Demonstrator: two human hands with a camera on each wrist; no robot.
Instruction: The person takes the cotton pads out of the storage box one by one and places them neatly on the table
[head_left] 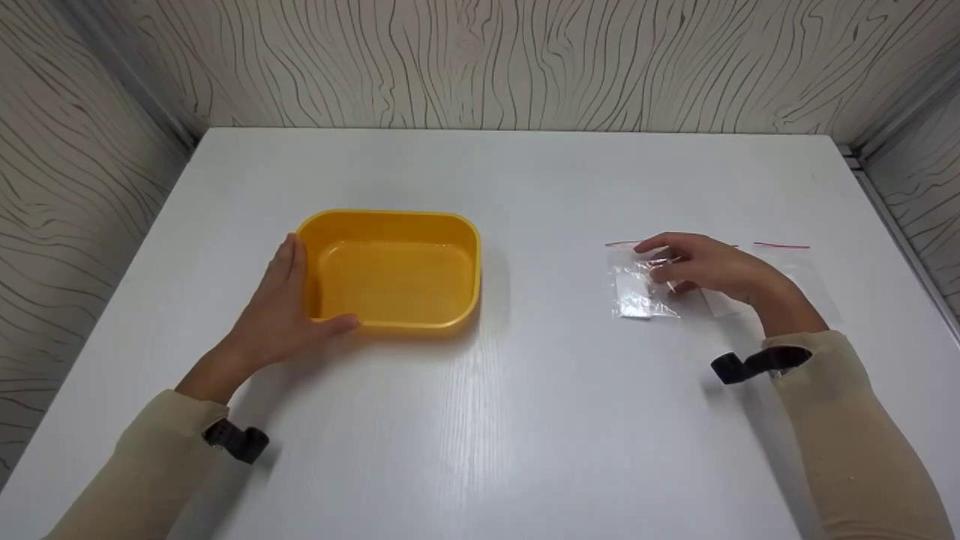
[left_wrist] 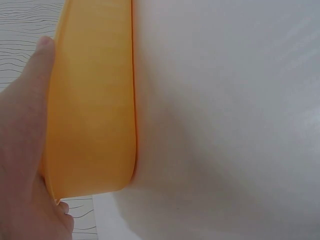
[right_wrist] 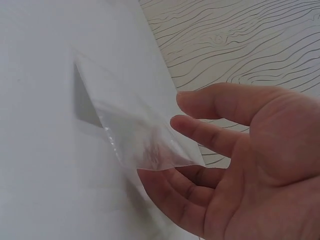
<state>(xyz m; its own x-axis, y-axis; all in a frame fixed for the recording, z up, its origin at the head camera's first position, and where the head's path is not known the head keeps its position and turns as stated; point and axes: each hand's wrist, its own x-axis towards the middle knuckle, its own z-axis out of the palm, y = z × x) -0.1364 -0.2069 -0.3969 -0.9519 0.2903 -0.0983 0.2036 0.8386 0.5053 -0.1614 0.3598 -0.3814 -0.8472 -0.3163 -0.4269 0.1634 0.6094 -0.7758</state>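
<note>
My left hand (head_left: 274, 315) spans the near left corner of a yellow rectangular container (head_left: 401, 325), its fingers along the outer left side and thumb at the near rim. In the left wrist view the container's side wall (left_wrist: 92, 100) stands beside the hand. My right hand (head_left: 716, 270) hovers over a small clear zip bag (head_left: 634, 296) with a red top line and a whitish patch. The right wrist view shows that bag (right_wrist: 135, 135) tilted off the table, touching the lower fingers; thumb and the nearest finger stand apart from each other.
More clear zip bags (head_left: 806, 281) lie right of and partly under the right hand. The white table (head_left: 525, 420) meets a wood-grain patterned wall (head_left: 480, 67) at the back, with similar panels at both sides. A wrist camera (head_left: 757, 364) sits on each sleeve.
</note>
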